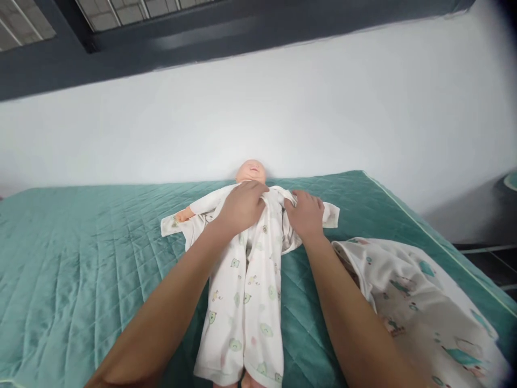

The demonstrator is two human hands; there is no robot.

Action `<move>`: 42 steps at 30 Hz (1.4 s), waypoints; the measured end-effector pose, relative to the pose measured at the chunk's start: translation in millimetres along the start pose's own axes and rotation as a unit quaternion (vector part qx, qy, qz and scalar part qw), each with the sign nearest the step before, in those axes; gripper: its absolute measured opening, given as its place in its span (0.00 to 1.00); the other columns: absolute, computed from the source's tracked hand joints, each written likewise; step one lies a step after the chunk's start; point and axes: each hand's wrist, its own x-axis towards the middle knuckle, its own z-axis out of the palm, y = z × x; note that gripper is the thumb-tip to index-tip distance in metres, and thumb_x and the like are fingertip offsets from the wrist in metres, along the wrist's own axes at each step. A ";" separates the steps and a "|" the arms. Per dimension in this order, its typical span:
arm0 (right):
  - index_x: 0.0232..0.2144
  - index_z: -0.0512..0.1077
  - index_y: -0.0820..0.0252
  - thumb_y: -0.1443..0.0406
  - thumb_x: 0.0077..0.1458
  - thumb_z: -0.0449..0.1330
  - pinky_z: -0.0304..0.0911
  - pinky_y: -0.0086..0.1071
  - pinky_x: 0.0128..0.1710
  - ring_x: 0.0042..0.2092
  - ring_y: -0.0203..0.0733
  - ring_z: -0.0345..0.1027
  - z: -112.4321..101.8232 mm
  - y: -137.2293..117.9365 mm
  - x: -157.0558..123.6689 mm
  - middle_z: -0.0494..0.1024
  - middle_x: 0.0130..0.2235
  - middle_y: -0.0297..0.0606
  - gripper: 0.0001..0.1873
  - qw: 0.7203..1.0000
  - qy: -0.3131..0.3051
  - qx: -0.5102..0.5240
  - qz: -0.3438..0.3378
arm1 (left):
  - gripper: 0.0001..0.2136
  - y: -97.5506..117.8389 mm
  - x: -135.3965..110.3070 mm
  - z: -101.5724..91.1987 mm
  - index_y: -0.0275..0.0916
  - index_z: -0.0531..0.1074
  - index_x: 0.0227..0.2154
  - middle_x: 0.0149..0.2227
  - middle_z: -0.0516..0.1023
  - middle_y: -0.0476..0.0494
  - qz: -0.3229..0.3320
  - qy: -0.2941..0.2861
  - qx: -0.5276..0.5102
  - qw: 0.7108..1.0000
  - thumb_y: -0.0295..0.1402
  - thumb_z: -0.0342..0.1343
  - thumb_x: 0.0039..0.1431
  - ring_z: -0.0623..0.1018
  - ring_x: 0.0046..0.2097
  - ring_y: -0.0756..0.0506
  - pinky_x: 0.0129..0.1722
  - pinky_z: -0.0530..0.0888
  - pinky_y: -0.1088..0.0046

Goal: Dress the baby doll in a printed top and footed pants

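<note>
A baby doll [251,171] lies on its back, its head by the wall. Over its legs and torso is a white baby romper [250,302] printed with green animals. One romper sleeve lies flat beneath the doll's white-sleeved arm [208,202] at left; another juts out at right. My left hand [245,205] is on the doll's chest below the chin, fingers curled on the romper's upper cloth. My right hand [306,213] pinches the romper's cloth near the doll's shoulder at right. The doll's feet show partly at the bottom edge; its other hand is hidden.
A green quilted mattress cover [100,258] lies under the doll. At right rests a white printed cloth item [404,291], close to my right forearm. A white wall [283,113] rises behind the bed, below a dark window frame [169,40].
</note>
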 end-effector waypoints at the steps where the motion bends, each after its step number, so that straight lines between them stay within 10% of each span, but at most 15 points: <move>1: 0.54 0.74 0.63 0.61 0.62 0.54 0.47 0.47 0.63 0.57 0.56 0.67 -0.4 -0.1 -0.1 0.79 0.54 0.50 0.21 1.000 -0.004 0.001 0.001 | 0.19 9.0 11.3 -3.0 0.38 0.75 0.51 0.54 0.79 0.39 -0.003 -0.046 0.036 0.998 0.24 0.47 0.60 0.76 0.58 0.40 0.58 0.71 0.62; 7: 0.52 0.75 0.62 0.62 0.61 0.53 0.46 0.47 0.63 0.57 0.55 0.66 -1.2 0.1 2.2 0.79 0.53 0.49 0.20 1.000 -0.015 0.017 0.008 | 0.20 41.6 48.7 -21.2 0.35 0.79 0.48 0.43 0.84 0.36 -0.015 -0.240 0.115 0.964 0.21 0.49 0.57 0.82 0.41 0.41 0.33 0.71 0.71; 14: 0.52 0.75 0.61 0.61 0.61 0.54 0.45 0.49 0.64 0.59 0.56 0.65 -5.5 -2.1 4.1 0.78 0.54 0.49 0.20 0.999 -0.040 0.018 0.024 | 0.16 30.5 60.5 -4.0 0.39 0.81 0.43 0.41 0.84 0.41 0.009 -0.210 0.033 0.977 0.25 0.50 0.58 0.81 0.40 0.44 0.33 0.71 0.73; 27: 0.49 0.75 0.61 0.61 0.61 0.55 0.46 0.48 0.63 0.55 0.55 0.68 -7.9 1.5 5.3 0.80 0.50 0.48 0.18 0.999 -0.030 0.023 0.037 | 0.18 44.7 84.4 42.8 0.32 0.75 0.54 0.58 0.73 0.28 -0.027 -0.237 0.217 0.947 0.30 0.52 0.65 0.72 0.59 0.34 0.56 0.69 0.58; 42: 0.46 0.74 0.62 0.62 0.59 0.54 0.55 0.44 0.56 0.49 0.54 0.71 -14.6 0.1 9.6 0.81 0.42 0.49 0.16 0.991 -0.042 0.032 0.126 | 0.20 35.8 83.3 42.0 0.30 0.67 0.59 0.59 0.72 0.27 0.011 -0.219 0.228 0.949 0.27 0.50 0.65 0.73 0.59 0.36 0.54 0.72 0.61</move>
